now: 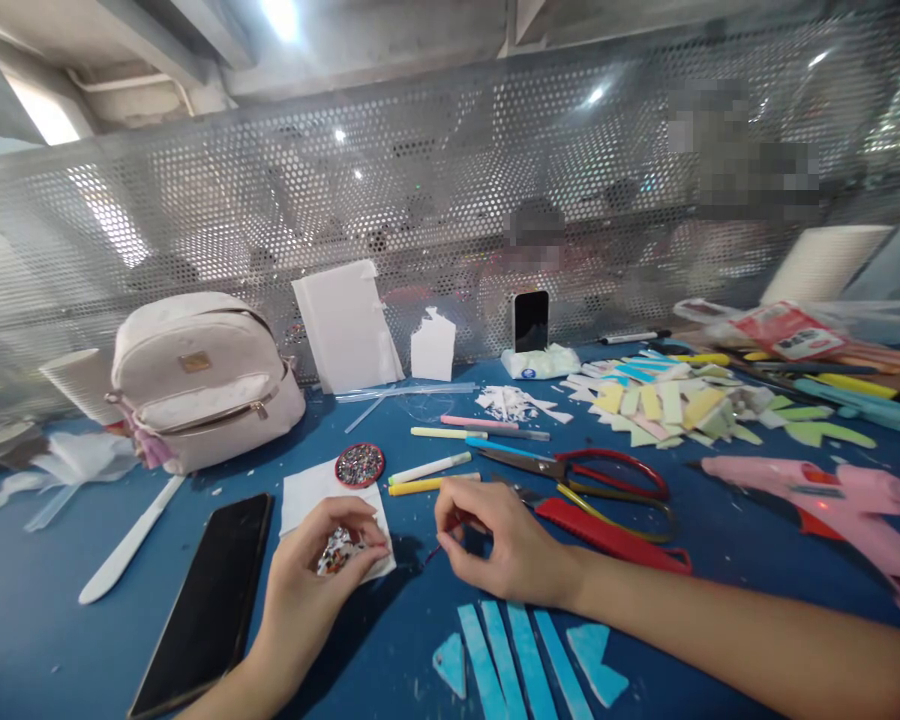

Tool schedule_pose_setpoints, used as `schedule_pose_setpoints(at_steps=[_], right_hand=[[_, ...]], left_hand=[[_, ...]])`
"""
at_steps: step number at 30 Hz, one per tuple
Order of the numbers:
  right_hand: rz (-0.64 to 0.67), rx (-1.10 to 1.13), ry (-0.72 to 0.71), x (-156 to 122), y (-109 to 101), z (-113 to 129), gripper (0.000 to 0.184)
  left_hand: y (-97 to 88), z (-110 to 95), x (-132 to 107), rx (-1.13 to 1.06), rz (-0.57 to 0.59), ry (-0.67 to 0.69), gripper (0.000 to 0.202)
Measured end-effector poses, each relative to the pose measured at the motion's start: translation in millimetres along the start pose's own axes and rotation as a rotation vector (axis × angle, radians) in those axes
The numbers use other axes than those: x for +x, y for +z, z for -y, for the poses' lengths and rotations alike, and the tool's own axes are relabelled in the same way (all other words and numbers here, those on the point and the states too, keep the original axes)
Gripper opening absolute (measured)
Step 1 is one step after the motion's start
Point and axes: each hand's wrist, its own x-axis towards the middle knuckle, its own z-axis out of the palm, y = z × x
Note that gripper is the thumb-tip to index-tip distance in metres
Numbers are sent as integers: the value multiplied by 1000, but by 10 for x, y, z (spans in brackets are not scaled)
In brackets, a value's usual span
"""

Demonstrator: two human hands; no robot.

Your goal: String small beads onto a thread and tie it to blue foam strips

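Observation:
My left hand point(322, 560) curls around a small sparkly bead-covered piece point(337, 550) and holds it over a white square of foam point(307, 492). My right hand point(495, 545) is closed in a pinch on something thin and dark that I cannot make out, its tip pointing toward the sparkly piece. A round red lid full of tiny beads point(360, 465) lies just beyond the white foam. Several light blue foam strips and triangles point(525, 660) lie near my right wrist.
A black phone point(210, 600) lies left of my left hand, with a white plastic knife point(131, 545) and a beige backpack point(202, 380) beyond. Red-handled scissors point(600, 475), markers point(431, 468), a pink glue gun point(832, 505) and coloured foam scraps point(675, 405) fill the right. A perforated metal screen point(450, 200) backs the blue table point(45, 640).

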Motion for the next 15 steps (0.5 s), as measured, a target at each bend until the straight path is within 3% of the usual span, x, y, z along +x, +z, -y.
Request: schedule_pose_setpoints(at_steps=[15], right_hand=[[-10,-9,-1,-10,-1,-3,7]], left_hand=[[-55,68,23,66,32,61,19]])
